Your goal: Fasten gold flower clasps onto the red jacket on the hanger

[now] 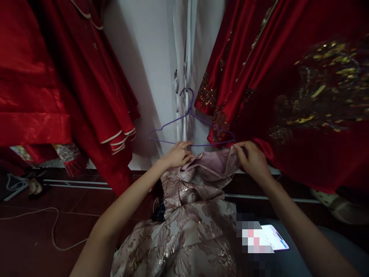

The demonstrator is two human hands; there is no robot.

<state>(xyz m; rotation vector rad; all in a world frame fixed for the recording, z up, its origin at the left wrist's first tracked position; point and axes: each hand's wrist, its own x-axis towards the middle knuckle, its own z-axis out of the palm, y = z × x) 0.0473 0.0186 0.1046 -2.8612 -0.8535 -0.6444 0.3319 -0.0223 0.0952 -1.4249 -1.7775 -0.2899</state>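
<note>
A pink-and-silver floral brocade dress [198,223] spreads downward from both hands toward the bottom of the view. My left hand [178,154] is closed at the left side of its bodice, fingers curled near the top edge. On the other side, my right hand [255,159] pinches the right upper corner of the bodice between thumb and fingers. The mauve inner lining [219,161] shows between my hands. Just above the dress, a purple wire hanger [173,123] hangs by its hook from white strips [187,50] on the wall, with no garment on it.
Red garments [100,96] hang at left, and red gowns with gold sequins [325,92] at right. A lit phone [275,237] lies at lower right. White rack bars [77,184] run low. A white cable [53,227] crosses the tiled floor; a clog [343,207] stands at right.
</note>
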